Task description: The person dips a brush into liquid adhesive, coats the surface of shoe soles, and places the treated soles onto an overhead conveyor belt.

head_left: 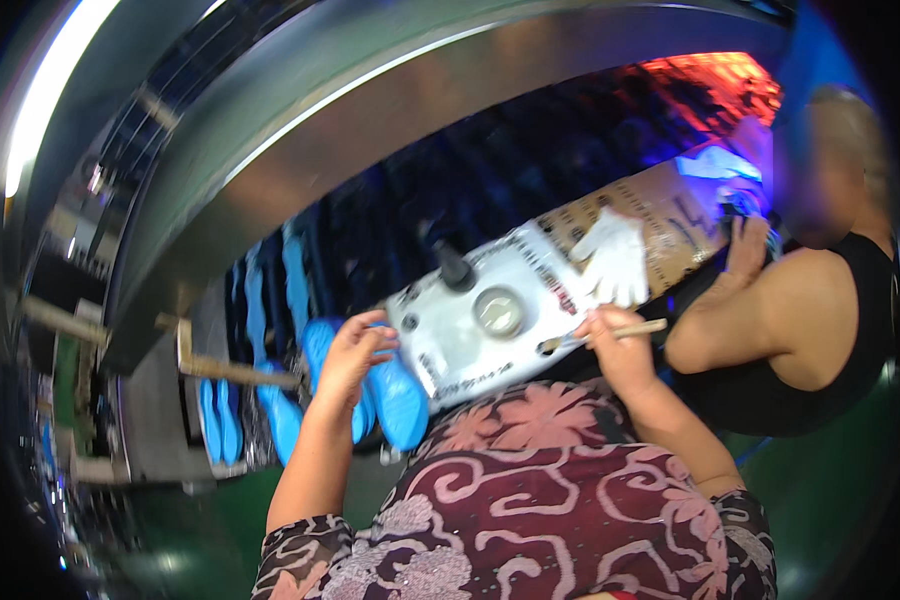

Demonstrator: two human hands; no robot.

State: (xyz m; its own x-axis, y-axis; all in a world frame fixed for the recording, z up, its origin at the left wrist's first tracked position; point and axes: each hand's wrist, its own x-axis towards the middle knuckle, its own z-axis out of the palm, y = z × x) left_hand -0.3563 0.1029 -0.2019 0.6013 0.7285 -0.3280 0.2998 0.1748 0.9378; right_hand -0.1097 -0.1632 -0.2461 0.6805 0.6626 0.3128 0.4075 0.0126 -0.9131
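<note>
My right hand (618, 352) is closed round the wooden handle of a brush (646, 328). The brush's dark bristles point left, over the near edge of a white printed sheet or package (448, 352). On that white surface stands a round container (499, 312) of pale, greyish contents, with a dark bottle-like object (455, 268) beside it. My left hand (352, 352) is over the left end, its fingers loosely bent and apart, and I see nothing in them. Just below its fingers lies a blue shoe sole (398, 402); whether they touch it, I cannot tell.
More blue sole-shaped pieces (222, 420) line the left side, near a wooden bar (240, 372). A white glove (612, 258) lies on brown cardboard (675, 235). At right sits another person (785, 325), hands under bluish light. A long metal housing (370, 110) arches beyond the dark rack.
</note>
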